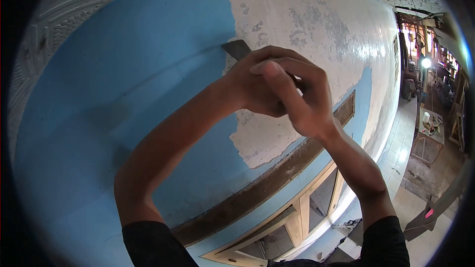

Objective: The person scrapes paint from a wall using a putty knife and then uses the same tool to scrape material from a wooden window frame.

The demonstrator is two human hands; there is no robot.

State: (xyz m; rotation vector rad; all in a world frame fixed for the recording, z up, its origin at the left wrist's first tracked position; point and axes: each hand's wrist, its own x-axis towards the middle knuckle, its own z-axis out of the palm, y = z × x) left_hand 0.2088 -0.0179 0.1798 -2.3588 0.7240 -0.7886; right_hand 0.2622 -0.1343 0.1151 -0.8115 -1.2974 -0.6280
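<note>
Scraper [236, 48] at 12 o'clock, tip toward 10, where blue paint [163, 24] meets pale patch [269, 7]. Left hand [250, 86]: fingers appear closed round it. Right hand [310, 104] overlaps; grip hidden, cannot tell. Judgement: low angle, short even strokes along the edge.

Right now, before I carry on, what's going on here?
A person's left hand and right hand are bunched together at a flat scraper. Its blade pokes out past the left hand; the handle is hidden, so I can't tell how each hand grips it. The blade is at the ragged edge where blue paint meets a pale, mottled patch. Blue covers the wall to its left in the picture.
</note>
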